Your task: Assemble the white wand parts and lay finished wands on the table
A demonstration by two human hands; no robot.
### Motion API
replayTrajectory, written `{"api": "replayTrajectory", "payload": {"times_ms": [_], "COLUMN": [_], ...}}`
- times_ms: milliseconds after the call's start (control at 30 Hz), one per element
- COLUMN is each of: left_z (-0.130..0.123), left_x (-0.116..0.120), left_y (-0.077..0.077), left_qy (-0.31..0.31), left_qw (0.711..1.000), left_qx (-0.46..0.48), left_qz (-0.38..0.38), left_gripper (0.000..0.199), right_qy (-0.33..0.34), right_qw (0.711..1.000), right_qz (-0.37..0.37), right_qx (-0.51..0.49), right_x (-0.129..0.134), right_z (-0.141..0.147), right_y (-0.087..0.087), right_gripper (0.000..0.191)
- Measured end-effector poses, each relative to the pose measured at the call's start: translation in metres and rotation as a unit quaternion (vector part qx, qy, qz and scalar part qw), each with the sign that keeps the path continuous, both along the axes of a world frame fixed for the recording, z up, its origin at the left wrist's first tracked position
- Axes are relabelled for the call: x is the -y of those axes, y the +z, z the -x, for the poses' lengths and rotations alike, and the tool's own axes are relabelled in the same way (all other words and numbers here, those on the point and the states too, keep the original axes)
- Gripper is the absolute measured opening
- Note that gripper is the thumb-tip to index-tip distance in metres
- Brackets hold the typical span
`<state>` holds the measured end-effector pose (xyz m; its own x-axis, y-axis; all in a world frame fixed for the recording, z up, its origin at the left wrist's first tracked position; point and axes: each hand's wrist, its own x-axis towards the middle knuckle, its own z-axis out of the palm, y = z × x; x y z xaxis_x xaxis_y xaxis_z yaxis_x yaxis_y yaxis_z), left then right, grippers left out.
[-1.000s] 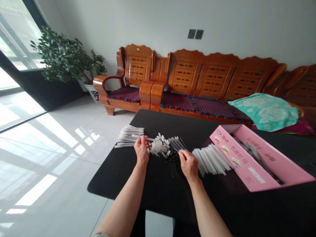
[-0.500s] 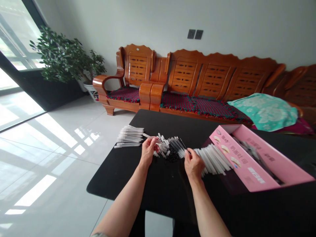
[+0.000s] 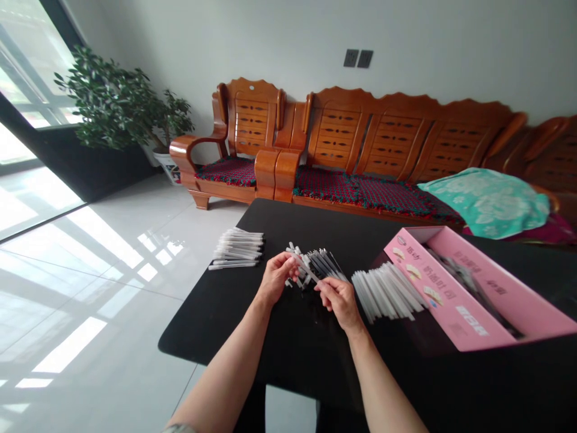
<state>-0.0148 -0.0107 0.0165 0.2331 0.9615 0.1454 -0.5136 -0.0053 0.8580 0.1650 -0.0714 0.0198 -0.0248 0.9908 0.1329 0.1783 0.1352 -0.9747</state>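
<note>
Between my two hands a slim white pen barrel (image 3: 307, 269) is held at a slant above the table. My left hand (image 3: 277, 278) pinches its upper left end, and the fingers of my right hand (image 3: 339, 299) close on its lower right end. Whether a refill sits inside it, I cannot tell. Just behind the hands lie dark pen refills (image 3: 325, 263) in a row and small white pen caps (image 3: 295, 248), partly hidden by my fingers. White pen barrels (image 3: 387, 293) lie side by side to the right of my right hand. At the left, white pens (image 3: 237, 246) are stacked in a pile.
A pink open box (image 3: 451, 299) with grey items inside stands on the right of the black table (image 3: 216, 322). Behind the table is a wooden sofa (image 3: 333, 129) with woven seat covers and a turquoise cloth (image 3: 491, 201). A potted plant (image 3: 121, 102) stands at the left.
My right hand has moved left from the refills, where it held a dark refill, to the end of the pen barrel. My left hand has shifted slightly right and down.
</note>
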Motion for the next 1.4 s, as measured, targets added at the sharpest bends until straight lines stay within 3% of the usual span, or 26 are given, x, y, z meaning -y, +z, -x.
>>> {"api": "replayTrajectory", "payload": {"times_ms": [200,467,567,700,833,900,1033,1167,1300,1400], "left_z": [-0.004,-0.008,-0.009,-0.011,-0.012,-0.011,-0.007,-0.007,-0.009,-0.003], "left_x": [0.004,0.007,0.006,0.006,0.003,0.002,0.002,0.005,0.005,-0.003], "left_y": [0.001,0.0,0.001,0.0,-0.003,-0.003,-0.001,0.001,0.001,-0.001], "left_qy": [-0.045,-0.063,-0.029,0.02,0.049,0.044,0.013,-0.01,-0.001,0.062], "left_qw": [0.998,0.995,0.994,0.994,0.994,0.994,0.997,0.998,0.997,0.994], "left_qx": [-0.039,-0.07,-0.101,-0.107,-0.098,-0.098,-0.08,-0.065,-0.082,-0.083], "left_qz": [-0.009,-0.028,-0.023,0.002,0.026,0.029,0.018,0.001,0.001,0.025], "left_gripper": [0.033,0.036,0.036,0.036,0.037,0.038,0.037,0.034,0.035,0.038], "right_qy": [0.111,0.159,0.143,0.082,-0.002,0.0,0.056,0.109,0.104,0.05], "right_qw": [0.978,0.965,0.975,0.995,0.969,0.973,0.997,0.983,0.988,0.997], "right_qz": [0.11,0.151,0.135,0.017,-0.091,-0.086,0.034,0.119,0.088,-0.015], "right_qx": [-0.141,-0.14,-0.101,0.059,0.23,0.215,0.033,-0.085,-0.067,0.065], "right_x": [0.002,0.002,0.0,-0.001,-0.002,-0.002,-0.002,-0.001,0.0,0.001], "right_z": [0.001,0.0,0.001,0.006,0.014,0.015,0.01,0.002,0.004,0.008], "right_y": [0.005,0.005,0.003,0.003,0.001,0.0,0.0,0.003,0.004,0.002], "right_gripper": [0.043,0.041,0.041,0.041,0.041,0.041,0.045,0.048,0.044,0.042]}}
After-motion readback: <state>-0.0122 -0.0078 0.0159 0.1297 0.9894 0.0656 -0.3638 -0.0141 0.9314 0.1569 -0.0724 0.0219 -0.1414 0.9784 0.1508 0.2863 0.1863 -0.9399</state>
